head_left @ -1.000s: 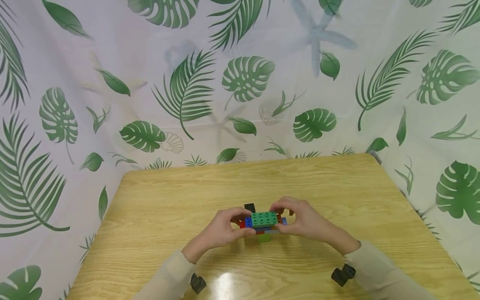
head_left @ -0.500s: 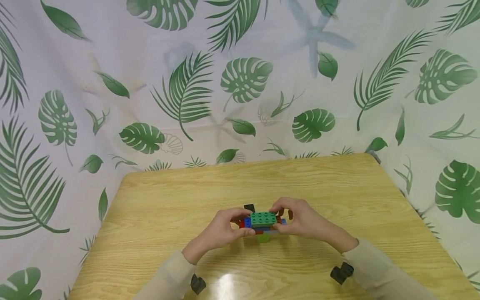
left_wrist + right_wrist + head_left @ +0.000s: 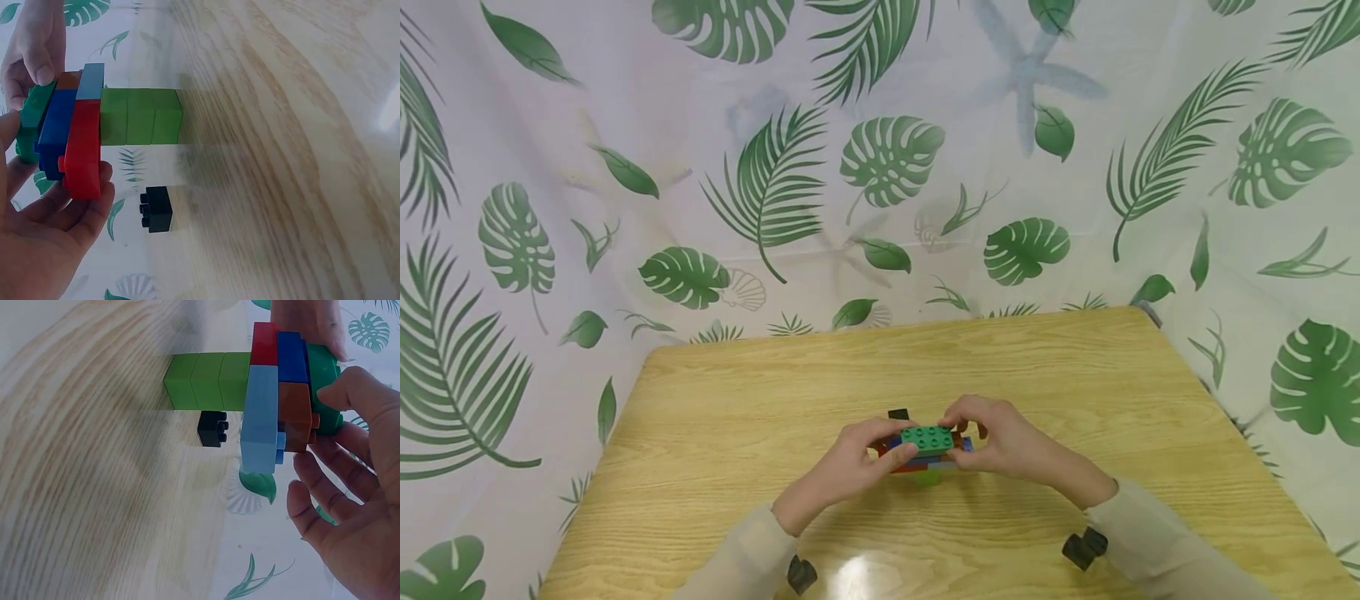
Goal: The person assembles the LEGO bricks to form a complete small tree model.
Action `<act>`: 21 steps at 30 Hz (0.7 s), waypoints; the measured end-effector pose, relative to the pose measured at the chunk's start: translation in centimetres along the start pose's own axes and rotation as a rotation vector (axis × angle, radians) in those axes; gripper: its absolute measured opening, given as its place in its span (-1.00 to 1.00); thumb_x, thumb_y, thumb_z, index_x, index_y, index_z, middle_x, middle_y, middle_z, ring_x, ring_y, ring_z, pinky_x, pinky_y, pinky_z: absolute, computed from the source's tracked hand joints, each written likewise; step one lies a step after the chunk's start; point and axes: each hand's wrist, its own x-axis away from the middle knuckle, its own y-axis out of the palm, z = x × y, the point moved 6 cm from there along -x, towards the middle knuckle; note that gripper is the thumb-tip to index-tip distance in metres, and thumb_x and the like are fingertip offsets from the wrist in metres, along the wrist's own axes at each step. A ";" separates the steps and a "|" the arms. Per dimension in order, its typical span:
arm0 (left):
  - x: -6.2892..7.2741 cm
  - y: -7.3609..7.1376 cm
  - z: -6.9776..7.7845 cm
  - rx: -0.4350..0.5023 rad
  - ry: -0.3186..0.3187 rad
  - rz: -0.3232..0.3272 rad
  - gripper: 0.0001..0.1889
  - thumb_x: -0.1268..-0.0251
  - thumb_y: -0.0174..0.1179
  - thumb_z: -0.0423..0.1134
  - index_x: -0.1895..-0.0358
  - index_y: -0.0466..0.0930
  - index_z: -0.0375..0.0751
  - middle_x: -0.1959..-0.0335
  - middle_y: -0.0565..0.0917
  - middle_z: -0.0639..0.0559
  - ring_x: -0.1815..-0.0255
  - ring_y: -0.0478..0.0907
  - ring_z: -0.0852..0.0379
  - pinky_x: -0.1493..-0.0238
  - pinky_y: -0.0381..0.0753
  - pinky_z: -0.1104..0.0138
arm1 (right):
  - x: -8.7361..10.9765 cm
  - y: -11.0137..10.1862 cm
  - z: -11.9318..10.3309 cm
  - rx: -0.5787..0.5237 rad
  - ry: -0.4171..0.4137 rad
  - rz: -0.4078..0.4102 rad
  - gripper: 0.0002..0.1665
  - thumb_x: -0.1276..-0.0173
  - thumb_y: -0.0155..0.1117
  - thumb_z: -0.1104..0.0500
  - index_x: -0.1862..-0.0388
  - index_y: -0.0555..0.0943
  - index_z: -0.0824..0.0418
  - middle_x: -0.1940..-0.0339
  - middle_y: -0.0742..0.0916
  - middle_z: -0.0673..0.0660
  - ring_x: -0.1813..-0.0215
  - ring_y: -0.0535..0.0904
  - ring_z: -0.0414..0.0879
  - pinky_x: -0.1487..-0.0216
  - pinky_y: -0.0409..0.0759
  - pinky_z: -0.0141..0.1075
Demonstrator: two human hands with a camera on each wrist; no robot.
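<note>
A dark green brick (image 3: 927, 439) tops a stack of building bricks at the table's middle. My left hand (image 3: 848, 465) pinches its left end, the thumb on the near side. At its right end my right hand (image 3: 1011, 446) grips it between thumb and fingers. Under it lie a blue brick (image 3: 57, 134) and a brown brick (image 3: 294, 412) side by side. Below those sit a red brick (image 3: 84, 150) and a light blue brick (image 3: 259, 422). A column of light green bricks (image 3: 140, 117) carries them, standing on the table. Fingertips partly cover the stack's ends.
Behind the stack, a loose black brick (image 3: 898, 413) lies on the wooden table (image 3: 760, 383). A leaf-patterned cloth (image 3: 880, 208) hangs along the back and both sides. Small black devices (image 3: 1084, 547) sit at the wrists.
My left hand has shifted its thumb from the lower blue and red bricks up onto the dark green brick. The right hand has kept its hold, and the stack stays in place.
</note>
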 end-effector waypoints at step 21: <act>-0.3 -0.2 0.0 0.042 -0.038 -0.016 -0.57 -0.59 0.22 -0.08 -0.36 0.65 -0.19 0.05 0.76 -0.08 0.11 0.70 0.20 0.13 0.74 0.43 | 0.3 0.2 0.2 0.011 -0.064 0.050 -0.60 -0.24 0.54 0.34 -0.05 0.69 0.16 0.03 0.77 0.06 0.12 0.65 -0.10 0.18 0.58 -0.32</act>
